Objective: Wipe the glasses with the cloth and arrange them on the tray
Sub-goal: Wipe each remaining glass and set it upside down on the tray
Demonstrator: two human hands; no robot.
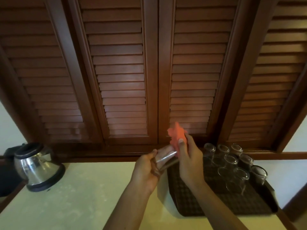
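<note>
Nearest, both forearms reach up over the pale tabletop (79,196), the left hand (147,170) curling its fingers round a clear glass (166,157) held on its side above the tray's near left corner, while the right hand (189,160) pinches an orange cloth (177,136) between thumb and fingers, pressed at the glass's mouth. Just right of the hands the dark woven tray (191,201) carries a cluster of upturned glasses (232,163), standing close together, with one more (259,174) at its right edge. Farther left a steel kettle (37,166) sits on its black base, and brown louvred shutters (123,72) close off the back.
</note>
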